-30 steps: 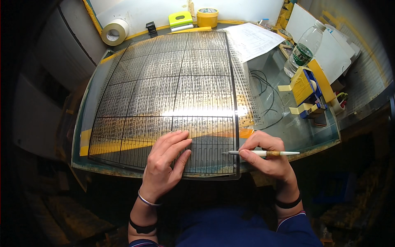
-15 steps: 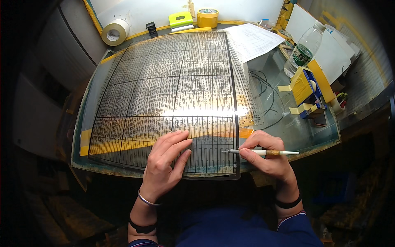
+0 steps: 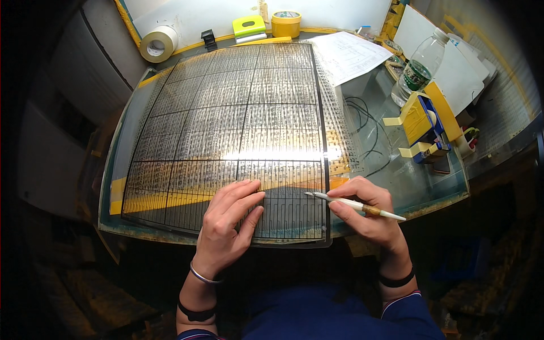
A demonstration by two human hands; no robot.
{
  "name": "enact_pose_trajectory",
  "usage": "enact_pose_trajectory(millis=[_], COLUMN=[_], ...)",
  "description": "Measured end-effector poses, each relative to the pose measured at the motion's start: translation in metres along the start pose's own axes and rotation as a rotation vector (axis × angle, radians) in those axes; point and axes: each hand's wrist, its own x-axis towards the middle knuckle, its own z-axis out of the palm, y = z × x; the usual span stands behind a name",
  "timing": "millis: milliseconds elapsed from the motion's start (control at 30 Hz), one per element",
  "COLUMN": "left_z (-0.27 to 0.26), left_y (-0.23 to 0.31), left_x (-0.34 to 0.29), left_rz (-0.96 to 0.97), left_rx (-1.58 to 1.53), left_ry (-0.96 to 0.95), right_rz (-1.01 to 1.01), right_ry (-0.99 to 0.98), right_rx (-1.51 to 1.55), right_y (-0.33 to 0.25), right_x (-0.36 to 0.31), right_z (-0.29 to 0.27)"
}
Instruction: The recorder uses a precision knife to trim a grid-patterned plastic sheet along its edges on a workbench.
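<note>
Nothing shifts: the left hand stays flat on the gridded sheet, the right hand still pinching the pen, its tip poised at the sheet's edge.

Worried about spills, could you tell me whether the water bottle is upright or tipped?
Upright: the water bottle stands on its base, cap on top.

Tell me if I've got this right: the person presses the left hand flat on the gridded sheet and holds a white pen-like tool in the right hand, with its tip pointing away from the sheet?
Not quite. In the head view the left hand does lie flat on the gridded sheet, and the right hand holds the white pen-like tool, but its tip points toward the sheet, at its right edge.
</note>
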Motion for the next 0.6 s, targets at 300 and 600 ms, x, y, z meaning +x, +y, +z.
enact_pose_trajectory(millis=[300, 600], left_z=[0.000, 0.000], left_y=[0.001, 0.002], left_x=[0.000, 0.000], left_rz=[-0.002, -0.007], left_rx=[-0.004, -0.009], left_ry=[0.005, 0.007], right_rz=[0.007, 0.031], right_ry=[-0.295, -0.190], right_rx=[0.248, 0.253], right_y=[-0.007, 0.002], right_x=[-0.001, -0.005], right_z=[-0.013, -0.010])
